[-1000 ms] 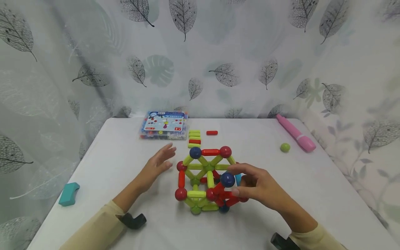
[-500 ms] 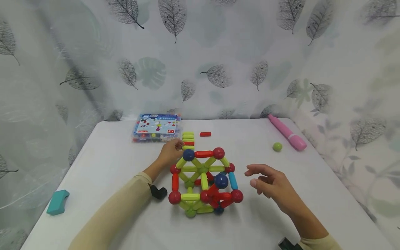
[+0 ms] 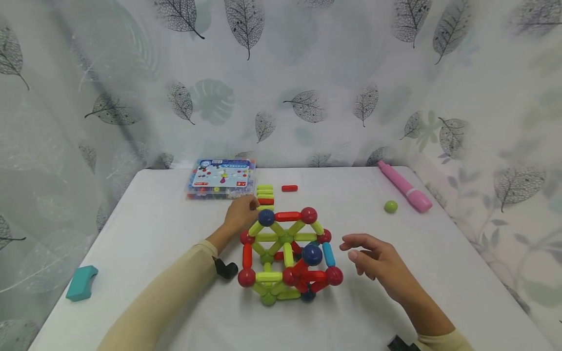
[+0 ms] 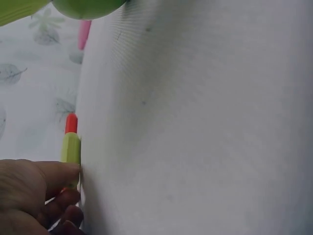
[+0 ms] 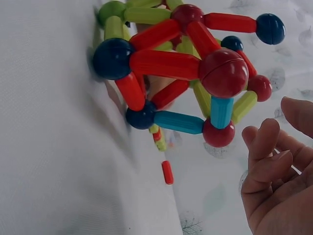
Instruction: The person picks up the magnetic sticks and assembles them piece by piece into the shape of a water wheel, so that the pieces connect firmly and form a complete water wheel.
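Note:
A frame of magnetic rods and balls [image 3: 287, 237] in red, yellow-green and blue stands mid-table. Behind its left side, my left hand [image 3: 241, 213] has its thumb and fingers around the near end of a row of short rods [image 3: 265, 190]. The left wrist view shows this hand [image 4: 29, 196] pinching a yellow-green magnetic rod [image 4: 71, 147], with a red rod tip [image 4: 72, 123] beyond it. To the right of the frame, my right hand [image 3: 379, 263] hovers with loosely bent fingers and holds nothing. A dark blue ball [image 5: 270, 28] tops a red rod sticking out from the frame.
A clear box of parts [image 3: 221, 179] lies at the back left, and a loose red rod [image 3: 289, 188] right of the row. A green ball [image 3: 391, 206] and a pink tool [image 3: 405, 186] lie at the right. A teal block [image 3: 82, 283] sits at the left edge.
My left hand has moved from beside the frame forward to the rod row. The right hand has let go of the dark blue ball and drawn back to the right.

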### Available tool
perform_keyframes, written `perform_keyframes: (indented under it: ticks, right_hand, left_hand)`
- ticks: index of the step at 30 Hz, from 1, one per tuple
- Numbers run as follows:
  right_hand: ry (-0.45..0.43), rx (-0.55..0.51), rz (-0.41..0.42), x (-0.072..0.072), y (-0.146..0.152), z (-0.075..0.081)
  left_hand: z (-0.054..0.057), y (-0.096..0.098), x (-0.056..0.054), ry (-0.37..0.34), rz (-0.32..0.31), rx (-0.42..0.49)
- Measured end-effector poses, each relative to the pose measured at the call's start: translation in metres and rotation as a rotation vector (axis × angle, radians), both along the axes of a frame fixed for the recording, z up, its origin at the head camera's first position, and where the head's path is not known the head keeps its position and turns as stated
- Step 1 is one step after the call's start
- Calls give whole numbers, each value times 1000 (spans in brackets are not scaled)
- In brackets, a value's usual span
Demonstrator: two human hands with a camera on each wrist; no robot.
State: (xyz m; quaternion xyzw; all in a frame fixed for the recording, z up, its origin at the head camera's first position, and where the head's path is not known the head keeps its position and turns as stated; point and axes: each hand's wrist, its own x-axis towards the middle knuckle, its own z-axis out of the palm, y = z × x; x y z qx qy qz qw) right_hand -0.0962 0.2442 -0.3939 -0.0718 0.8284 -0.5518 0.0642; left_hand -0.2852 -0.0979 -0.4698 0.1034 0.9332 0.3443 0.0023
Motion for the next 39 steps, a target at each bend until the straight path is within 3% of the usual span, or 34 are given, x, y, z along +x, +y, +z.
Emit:
perform_keyframes:
  ticks: [7,11,16,19,22,25,31,35,39]
  right_hand:
    - [4,-31,25,0,0,-2]
    - [-4,-26,18,1,-1,-4]
    - [-30,-18,15,3,-3,-7]
    - [-27,-20,12,3,-3,-8]
    - [-22,-21,7,3,-2,-9]
    - [-30,-25,7,2,-3,-10]
    - [-33,-33,14,2,-5,-11]
    - [-27,-31,19,2,-6,-11]
    - [-25,-30,22,2,-7,-12]
  left_hand:
    - [-1,-10,6,-27,-5,104]
    - [2,-22,16,-77,12,198]
    - [13,-49,47,-122,74,410]
    - [22,-62,71,-97,111,550]
    - [28,-66,91,-61,101,616]
    - [35,-65,103,-14,95,666]
    - [58,-67,119,145,149,810]
    - [68,-61,133,136,110,876]
    - [69,-48,148,83,39,907]
